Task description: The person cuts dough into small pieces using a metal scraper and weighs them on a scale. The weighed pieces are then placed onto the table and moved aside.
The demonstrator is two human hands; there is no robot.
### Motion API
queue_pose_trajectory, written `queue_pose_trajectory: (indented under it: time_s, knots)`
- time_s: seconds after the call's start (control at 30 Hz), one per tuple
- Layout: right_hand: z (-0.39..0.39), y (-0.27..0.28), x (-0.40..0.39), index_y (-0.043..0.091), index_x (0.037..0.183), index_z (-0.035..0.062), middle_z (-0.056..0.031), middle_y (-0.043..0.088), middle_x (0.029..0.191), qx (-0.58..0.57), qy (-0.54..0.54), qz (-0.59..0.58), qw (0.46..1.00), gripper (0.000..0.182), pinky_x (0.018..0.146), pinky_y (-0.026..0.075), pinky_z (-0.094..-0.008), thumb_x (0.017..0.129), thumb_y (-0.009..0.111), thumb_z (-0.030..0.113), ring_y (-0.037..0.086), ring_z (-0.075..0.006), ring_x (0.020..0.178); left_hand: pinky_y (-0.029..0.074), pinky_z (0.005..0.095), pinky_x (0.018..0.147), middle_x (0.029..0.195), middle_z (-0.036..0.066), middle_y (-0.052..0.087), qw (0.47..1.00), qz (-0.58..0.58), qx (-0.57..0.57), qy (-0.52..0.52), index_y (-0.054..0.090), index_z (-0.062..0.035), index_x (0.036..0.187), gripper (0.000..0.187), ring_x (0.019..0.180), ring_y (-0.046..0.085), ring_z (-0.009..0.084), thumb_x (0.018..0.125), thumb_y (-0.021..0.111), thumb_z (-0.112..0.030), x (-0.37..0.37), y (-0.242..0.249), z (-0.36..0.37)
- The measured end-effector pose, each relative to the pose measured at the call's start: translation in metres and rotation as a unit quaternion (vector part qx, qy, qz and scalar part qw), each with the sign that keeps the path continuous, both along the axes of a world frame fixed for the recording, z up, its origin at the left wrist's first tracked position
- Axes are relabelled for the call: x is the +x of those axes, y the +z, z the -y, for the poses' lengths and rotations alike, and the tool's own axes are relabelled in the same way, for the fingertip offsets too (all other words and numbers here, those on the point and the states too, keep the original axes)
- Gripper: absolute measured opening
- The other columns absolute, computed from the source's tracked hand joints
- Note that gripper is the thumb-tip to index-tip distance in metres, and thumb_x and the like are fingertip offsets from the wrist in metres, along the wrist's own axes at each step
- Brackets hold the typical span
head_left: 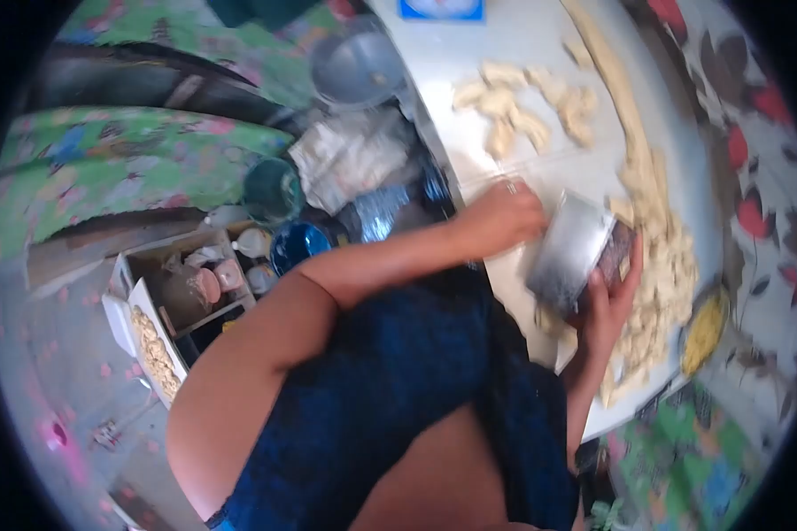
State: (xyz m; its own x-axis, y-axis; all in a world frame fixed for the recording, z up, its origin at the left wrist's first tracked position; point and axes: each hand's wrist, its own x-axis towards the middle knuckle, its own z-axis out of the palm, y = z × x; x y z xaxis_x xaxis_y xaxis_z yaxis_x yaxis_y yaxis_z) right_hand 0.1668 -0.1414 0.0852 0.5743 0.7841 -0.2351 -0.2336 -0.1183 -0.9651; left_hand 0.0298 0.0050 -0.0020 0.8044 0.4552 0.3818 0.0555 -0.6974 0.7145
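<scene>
My right hand (pixel 607 305) grips a shiny rectangular metal tin (pixel 568 248) from its right side, tilted over the white table (pixel 456 44). Just left of the tin, my left hand (pixel 505 214) is closed with fingers curled; what it holds, if anything, is hidden. Beyond my hands lie several pale dough pieces (pixel 503 106). A long dough strip (pixel 615 88) runs down the table's right side. Many small cut pieces of dough (pixel 669 305) are heaped to the right of my right hand.
A blue scale (pixel 441 9) stands at the table's far end. Left of the table are a metal basin (pixel 357 69), a green bucket (pixel 272 188), a blue bucket (pixel 301 246) and a divided box (pixel 181 283). A yellow-filled bowl (pixel 704 334) sits at the right edge.
</scene>
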Motion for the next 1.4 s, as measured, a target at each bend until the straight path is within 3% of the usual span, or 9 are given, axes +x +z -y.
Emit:
queue_pose_trajectory:
  time_s: [0.4,0.57,0.83,0.93,0.97,1.07,1.23,1.3,1.4]
  knots:
    - [-0.015,-0.01,-0.001,0.021,0.146,0.0096,-0.0115,0.043,0.135,-0.019,0.065,0.095,0.993,0.071,0.092,0.042,-0.0282,0.084,0.053,-0.003,0.052,-0.0165,0.11,0.04,0.0365,0.084,0.085,0.001,0.063,0.996,-0.058,0.047,0.038,0.063,-0.0124,0.085,0.014,0.091,0.057,0.0223,0.075,0.071,-0.017,-0.004,0.005,-0.001]
    - [-0.025,0.011,-0.008,0.017,0.146,0.0099,-0.0238,0.054,0.123,-0.133,0.159,0.386,0.899,0.071,0.087,0.046,-0.0405,0.083,0.05,0.004,0.059,-0.0369,0.102,0.04,0.0364,0.083,0.083,0.002,0.062,0.996,-0.041,0.074,0.021,0.062,-0.0113,0.085,0.014,0.087,0.057,0.0226,0.073,0.07,-0.014,-0.005,0.003,-0.001]
    - [-0.08,0.024,-0.031,0.014,0.145,0.0109,-0.0287,0.06,0.105,-0.176,0.23,0.465,0.837,0.07,0.073,0.047,-0.0483,0.083,0.047,0.009,0.059,-0.0461,0.082,0.043,0.0416,0.071,0.076,0.01,0.059,0.997,0.028,0.072,0.004,0.059,-0.0046,0.076,0.018,0.077,0.056,0.0298,0.065,0.07,-0.014,-0.01,-0.003,0.007]
    - [-0.08,0.012,-0.007,0.015,0.146,0.011,-0.0274,0.057,0.116,-0.165,0.223,0.403,0.872,0.071,0.083,0.047,-0.0437,0.084,0.049,0.009,0.061,-0.0412,0.096,0.046,0.0374,0.077,0.087,0.01,0.063,0.984,0.033,-0.163,0.069,0.063,-0.0048,0.089,0.019,0.085,0.06,0.0273,0.074,0.072,-0.013,-0.022,0.032,-0.005]
    - [-0.074,-0.001,0.004,0.013,0.147,0.0093,-0.0242,0.044,0.131,-0.1,0.2,0.321,0.92,0.072,0.095,0.038,-0.0403,0.084,0.05,0.009,0.048,-0.0366,0.114,0.047,0.0354,0.079,0.09,0.01,0.065,0.969,0.046,-0.22,0.103,0.064,-0.0053,0.094,0.021,0.087,0.061,0.0261,0.076,0.073,-0.012,-0.031,0.048,-0.014]
    - [-0.045,-0.023,0.019,0.018,0.147,0.0085,-0.017,0.027,0.146,0.007,0.117,0.156,0.981,0.074,0.11,0.021,-0.0364,0.082,0.055,0.011,0.027,-0.0263,0.135,0.047,0.0327,0.077,0.089,0.008,0.065,0.974,0.103,0.006,0.202,0.066,-0.0046,0.086,0.015,0.084,0.062,0.0209,0.074,0.074,-0.009,-0.06,0.106,-0.078]
    - [0.0,-0.047,0.021,0.02,0.146,0.0049,-0.0145,0.028,0.147,0.021,0.018,0.033,0.999,0.078,0.111,0.02,-0.035,0.078,0.058,0.005,0.029,-0.0256,0.134,0.05,0.0246,0.068,0.103,0.009,0.058,0.937,0.119,0.182,0.274,0.063,0.0029,0.092,0.012,0.086,0.06,0.013,0.084,0.064,-0.005,-0.085,0.196,-0.18]
    - [0.005,-0.043,0.014,0.02,0.146,0.0059,-0.0142,0.029,0.146,0.027,0.007,0.022,0.999,0.079,0.11,0.021,-0.0348,0.078,0.058,0.004,0.03,-0.0253,0.133,0.048,0.0243,0.066,0.082,0.007,0.062,0.953,0.171,0.008,0.249,0.058,0.0046,0.102,0.021,0.075,0.06,0.0119,0.083,0.062,-0.004,-0.067,0.216,-0.207]
    - [0.007,-0.039,0.011,0.02,0.147,0.0077,-0.0137,0.031,0.145,0.032,-0.012,-0.004,0.999,0.08,0.109,0.023,-0.0345,0.077,0.059,0.001,0.033,-0.0247,0.131,0.049,0.0253,0.065,0.08,0.007,0.063,0.974,0.108,-0.02,0.196,0.06,0.0046,0.103,0.024,0.073,0.061,0.013,0.08,0.063,-0.002,-0.053,0.229,-0.241]
